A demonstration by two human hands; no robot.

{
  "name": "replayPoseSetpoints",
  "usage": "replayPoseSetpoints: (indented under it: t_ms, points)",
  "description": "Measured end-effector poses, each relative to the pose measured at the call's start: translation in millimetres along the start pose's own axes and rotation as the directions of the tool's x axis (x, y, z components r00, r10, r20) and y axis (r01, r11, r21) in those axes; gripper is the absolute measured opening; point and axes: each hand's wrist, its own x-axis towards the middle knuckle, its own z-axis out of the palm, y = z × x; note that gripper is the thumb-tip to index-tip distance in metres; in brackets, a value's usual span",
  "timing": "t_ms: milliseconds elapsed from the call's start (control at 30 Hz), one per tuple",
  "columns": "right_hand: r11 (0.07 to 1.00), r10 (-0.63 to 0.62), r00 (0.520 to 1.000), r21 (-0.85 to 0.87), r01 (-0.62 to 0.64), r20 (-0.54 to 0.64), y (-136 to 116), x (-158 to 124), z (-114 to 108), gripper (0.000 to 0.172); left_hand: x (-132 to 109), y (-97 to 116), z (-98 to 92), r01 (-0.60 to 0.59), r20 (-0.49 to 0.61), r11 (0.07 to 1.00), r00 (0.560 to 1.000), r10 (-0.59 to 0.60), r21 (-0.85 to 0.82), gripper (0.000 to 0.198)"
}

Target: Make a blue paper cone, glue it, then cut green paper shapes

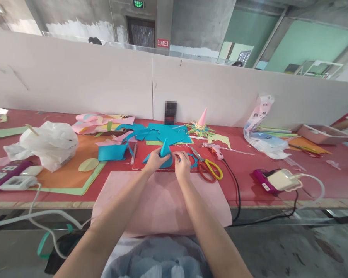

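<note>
A blue paper cone (165,148) points upward, with my left hand (154,160) closed around its left side. Close to the cone's right side, my right hand (182,164) has its fingers pinched together; whatever is in them is too small to make out. More blue paper (166,162) shows beneath the cone, between my hands. To the right of my right hand lies a blue paper cutout (194,159) with a scalloped edge. Scissors (210,170) with a red and a yellow handle rest beside it. Farther back is a pink glue gun (215,150).
Blue sheets (174,134) and a pink cone with a paper-strip fringe (202,119) are behind my hands. A crumpled white bag (50,143) stands left. Purple power strips (265,181) with cables sit on the right and left. A white partition (110,85) closes the table's back.
</note>
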Motion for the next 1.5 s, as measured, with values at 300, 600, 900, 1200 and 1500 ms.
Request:
replayPoseSetpoints:
  t_ms: [300,600,900,1200,1500]
  points:
    - [0.999,0.001,1.0,0.05,-0.001,0.001,0.2,-1.0,1.3,0.016,1.8,0.7,-1.9,0.103,0.051,0.987,0.994,-0.097,-0.127,0.038]
    - [0.998,0.02,1.0,0.056,-0.019,-0.005,-0.5,-0.6,1.8,0.017,2.5,1.5,-2.9,0.137,0.063,0.982,0.99,-0.13,-0.132,0.039]
    - [0.997,0.037,0.999,0.076,-0.035,-0.024,-0.7,-0.4,2.9,0.017,3.2,0.8,-3.0,0.152,0.072,0.98,0.987,-0.143,-0.131,0.038]
    - [0.995,0.056,0.998,0.079,-0.053,-0.034,0.2,-0.4,3.4,0.015,3.4,1.1,-2.9,0.153,0.085,0.98,0.986,-0.142,-0.129,0.039]
    - [0.994,0.066,0.997,0.087,-0.062,-0.043,2.2,0.4,4.7,0.014,4.9,-2.0,-3.1,0.162,0.091,0.979,0.984,-0.152,-0.121,0.04]
